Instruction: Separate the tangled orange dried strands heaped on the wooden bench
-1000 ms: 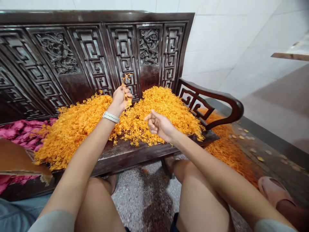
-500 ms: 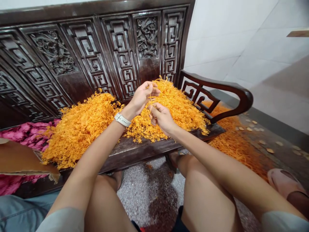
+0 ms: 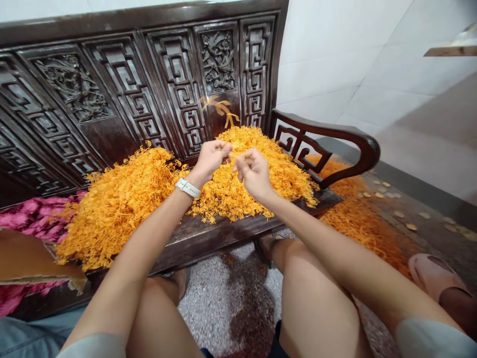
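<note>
My left hand (image 3: 211,160), with a white watch on its wrist, is closed in a pinch over the right-hand heap of orange artificial flowers (image 3: 283,174). Close beside it, my right hand (image 3: 255,174) is pinched too, its fingertips a small gap away from the left ones. Whatever lies in either pinch is too small to make out against the orange behind. Above the hands, in front of the bench back, a blurred orange sprig (image 3: 222,107) appears in mid-air; whether anything holds it cannot be told.
A second orange heap (image 3: 122,204) covers the left of the dark carved bench (image 3: 208,233). Pink flowers (image 3: 40,216) and a cardboard piece (image 3: 33,256) are at far left. Beyond the armrest (image 3: 335,130), orange strands (image 3: 361,233) lie low. A person's pink shoe (image 3: 434,273) shows at right.
The blurred orange sprig now appears above the heap. My left hand has lowered slightly and its spread fingers have closed to a pinch; my right hand has shifted slightly right.
</note>
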`<state>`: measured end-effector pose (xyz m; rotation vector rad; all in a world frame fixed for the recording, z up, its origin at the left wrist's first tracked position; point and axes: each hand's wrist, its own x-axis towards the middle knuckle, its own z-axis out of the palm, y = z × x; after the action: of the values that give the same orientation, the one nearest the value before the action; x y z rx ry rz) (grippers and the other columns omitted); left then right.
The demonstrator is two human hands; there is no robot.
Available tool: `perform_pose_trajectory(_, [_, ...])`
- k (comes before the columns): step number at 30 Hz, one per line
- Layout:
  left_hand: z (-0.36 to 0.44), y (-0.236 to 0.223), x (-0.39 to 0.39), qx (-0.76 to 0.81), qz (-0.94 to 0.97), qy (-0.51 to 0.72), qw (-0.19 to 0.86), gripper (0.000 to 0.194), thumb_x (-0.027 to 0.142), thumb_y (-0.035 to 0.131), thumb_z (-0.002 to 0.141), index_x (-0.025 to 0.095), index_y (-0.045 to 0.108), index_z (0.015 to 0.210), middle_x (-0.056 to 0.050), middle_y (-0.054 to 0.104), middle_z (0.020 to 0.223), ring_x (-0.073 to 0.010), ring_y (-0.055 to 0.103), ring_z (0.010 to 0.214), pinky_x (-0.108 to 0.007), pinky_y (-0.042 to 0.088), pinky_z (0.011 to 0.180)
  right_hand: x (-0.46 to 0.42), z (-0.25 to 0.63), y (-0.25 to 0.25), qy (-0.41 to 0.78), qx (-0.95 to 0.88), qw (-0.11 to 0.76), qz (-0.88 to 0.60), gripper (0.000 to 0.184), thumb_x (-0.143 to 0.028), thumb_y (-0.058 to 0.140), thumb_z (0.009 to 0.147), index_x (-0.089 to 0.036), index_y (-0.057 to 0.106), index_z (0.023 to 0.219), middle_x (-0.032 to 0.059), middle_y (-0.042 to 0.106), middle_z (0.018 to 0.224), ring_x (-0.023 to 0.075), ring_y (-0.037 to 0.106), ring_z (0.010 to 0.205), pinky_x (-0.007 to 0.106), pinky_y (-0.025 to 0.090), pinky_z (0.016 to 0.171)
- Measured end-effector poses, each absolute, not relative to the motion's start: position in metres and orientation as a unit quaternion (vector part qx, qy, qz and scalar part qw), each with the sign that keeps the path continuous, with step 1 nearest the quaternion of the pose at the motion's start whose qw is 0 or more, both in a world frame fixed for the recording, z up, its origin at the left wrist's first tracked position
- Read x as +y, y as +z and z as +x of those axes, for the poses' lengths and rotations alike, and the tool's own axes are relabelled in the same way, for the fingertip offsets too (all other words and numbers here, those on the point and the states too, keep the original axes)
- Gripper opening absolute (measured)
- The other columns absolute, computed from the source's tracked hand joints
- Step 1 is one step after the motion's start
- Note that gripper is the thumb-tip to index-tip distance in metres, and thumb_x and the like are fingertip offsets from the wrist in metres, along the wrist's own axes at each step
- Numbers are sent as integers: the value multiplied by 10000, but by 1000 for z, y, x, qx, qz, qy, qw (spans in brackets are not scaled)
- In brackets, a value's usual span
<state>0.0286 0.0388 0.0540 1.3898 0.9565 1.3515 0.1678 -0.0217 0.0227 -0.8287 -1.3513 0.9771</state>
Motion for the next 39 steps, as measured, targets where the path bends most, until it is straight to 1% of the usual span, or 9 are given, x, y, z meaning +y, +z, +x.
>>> perform_pose_trajectory(4, [9, 58, 70, 456, 401, 640, 471, 328, 93, 622, 1011, 178, 598, 696, 24, 550, 622, -64, 479, 470, -194, 387, 478, -71, 146, 35, 415, -802, 388, -187, 96, -200, 603, 986, -257, 585, 910, 13, 650, 850, 166, 586, 774, 340, 478, 729])
perform_pose_trajectory(7, [-13, 63, 84, 460, 356, 642, 499, 263, 157, 635, 1033, 193, 595, 776, 42, 545, 650, -70, 523, 481, -184, 442, 494, -94, 132, 41, 487, -838, 239, -61, 38, -268, 630, 1026, -255, 661, 1009, 3, 676, 877, 153, 607, 754, 333, 503, 733])
perform_pose_trajectory(12, [-33, 72, 82, 431, 420, 626, 496, 192, 153, 633, 1033, 200, 639, 846, 51, 492, 633, -68, 474, 468, -178, 414, 471, -60, 145, 41, 616, -521, 484, -341, 463, -543, 733, 979, -277, 558, 1315, 70, 636, 1085, 133, 542, 659, 302, 485, 544])
perform_pose_trajectory(16, [-33, 75, 72, 418, 513, 578, 478, 245, 189, 618, 1069, 197, 618, 824, 37, 501, 630, -57, 424, 454, -178, 298, 426, -31, 165, 38, 627, -401, 488, -457, 690, -586, 789, 928, -287, 398, 1412, 93, 569, 1133, 157, 590, 691, 310, 532, 506])
perform_pose_trajectory(24, [11, 48, 37, 374, 666, 449, 464, 142, 247, 711, 1053, 212, 626, 945, 18, 624, 676, -96, 559, 512, -236, 439, 488, -34, 156, 31, 563, -511, 508, -405, 279, -450, 683, 1053, -273, 482, 1130, 43, 650, 967, 147, 602, 666, 297, 513, 545])
perform_pose_trajectory(31, [26, 38, 57, 418, 669, 538, 297, 344, 177, 686, 1055, 218, 515, 760, 70, 406, 553, -83, 335, 465, -270, 214, 480, -22, 154, 18, 383, -640, 541, -388, 283, -367, 619, 1071, -267, 433, 883, -38, 425, 678, 143, 380, 591, 315, 327, 582])
perform_pose_trajectory(33, [21, 34, 75, 420, 660, 560, 274, 343, 152, 689, 1042, 211, 521, 749, 55, 433, 602, -93, 345, 512, -275, 231, 505, -37, 150, 24, 282, -718, 521, -365, 250, -325, 609, 1067, -256, 455, 883, -18, 475, 714, 157, 418, 652, 326, 338, 635])
perform_pose_trajectory(36, [1, 29, 104, 471, 587, 620, 224, 360, 107, 643, 1041, 208, 509, 722, 31, 483, 656, -111, 404, 583, -260, 293, 545, -83, 138, 42, 213, -877, 357, -242, 84, -273, 568, 1074, -226, 568, 1005, 6, 579, 758, 163, 468, 657, 328, 330, 633])
perform_pose_trajectory(39, [-23, 27, 122, 522, 502, 644, 245, 393, 157, 615, 1063, 221, 473, 702, 47, 437, 596, -112, 379, 530, -241, 300, 512, -118, 128, 57, 231, -945, 223, -60, 214, -346, 511, 1142, -207, 632, 1034, 26, 657, 830, 163, 561, 714, 313, 392, 649])
